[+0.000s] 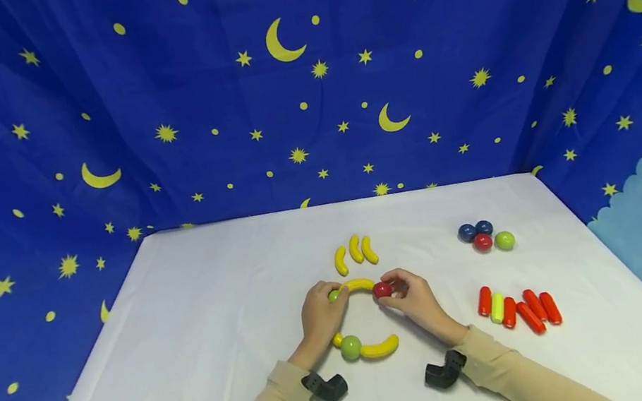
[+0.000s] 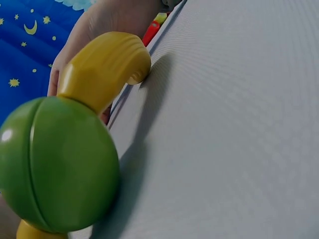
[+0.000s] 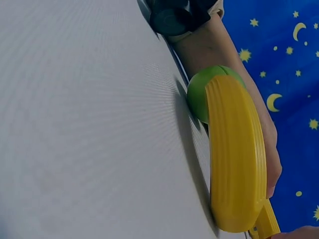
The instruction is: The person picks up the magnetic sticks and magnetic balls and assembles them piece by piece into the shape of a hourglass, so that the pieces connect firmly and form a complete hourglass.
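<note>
A blue cloth (image 1: 208,70) with yellow stars and moons hung behind a white table (image 1: 229,267). A curvy yellow banana (image 1: 358,285) was between the person's two hands, near the middle of the table. The left hand (image 1: 320,312) had its fingers curled around a green ball (image 1: 334,295) at the banana's left end. The right hand (image 1: 418,298) pinched a red ball (image 1: 381,290) at the other end, with its thumb and fingers tight on it. Just below, a bigger-looking green ball (image 1: 350,348) touched a lower banana (image 1: 381,347). Three little bananas (image 1: 355,250) lay above the hands. Off to the right sat two blue balls (image 1: 467,233), another red ball (image 1: 482,242) and another green ball (image 1: 505,240). Nearer the person lay five red sticks (image 1: 531,318) and one yellow-green stick (image 1: 497,308).
</note>
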{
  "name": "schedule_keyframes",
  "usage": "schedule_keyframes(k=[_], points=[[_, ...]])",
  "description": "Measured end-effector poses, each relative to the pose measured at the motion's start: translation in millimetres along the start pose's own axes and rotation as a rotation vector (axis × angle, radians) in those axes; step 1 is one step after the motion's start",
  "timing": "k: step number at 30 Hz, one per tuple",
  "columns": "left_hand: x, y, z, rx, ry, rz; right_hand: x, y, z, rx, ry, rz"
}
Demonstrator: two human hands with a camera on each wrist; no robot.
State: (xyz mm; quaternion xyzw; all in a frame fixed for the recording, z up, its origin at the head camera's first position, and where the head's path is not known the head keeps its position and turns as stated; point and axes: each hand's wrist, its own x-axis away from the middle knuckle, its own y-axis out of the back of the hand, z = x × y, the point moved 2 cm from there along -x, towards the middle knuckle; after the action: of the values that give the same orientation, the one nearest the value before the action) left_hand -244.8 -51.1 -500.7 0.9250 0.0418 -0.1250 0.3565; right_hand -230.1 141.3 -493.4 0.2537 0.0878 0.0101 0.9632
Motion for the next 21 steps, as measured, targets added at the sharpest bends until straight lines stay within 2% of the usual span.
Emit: schedule_keyframes(k=[5,9,12,16,21], points=[[-0.6,-0.2,0.8,-0.002,-0.012,-0.005,-0.9,-0.1,-0.2,-0.002,-0.003,-0.002],[-0.3,2.0,0.8,0.019,-0.003,-0.017,-8.5,0.7,-0.3,-0.06,0.035,-0.009],[0.0,3.3,0.7,0.036,0.005,-0.026,-22.1,2.2,0.9,-0.078,0.068,-0.049],[0.1,3.1,0.4,0.051,-0.007,-0.016,-48.3,2.4,0.7,-0.026,0.077,-0.09],[-0.3,2.2,-0.2,0.089,-0.047,-0.004,-76.7,-1.7,-1.8,0.044,0.04,-0.045]])
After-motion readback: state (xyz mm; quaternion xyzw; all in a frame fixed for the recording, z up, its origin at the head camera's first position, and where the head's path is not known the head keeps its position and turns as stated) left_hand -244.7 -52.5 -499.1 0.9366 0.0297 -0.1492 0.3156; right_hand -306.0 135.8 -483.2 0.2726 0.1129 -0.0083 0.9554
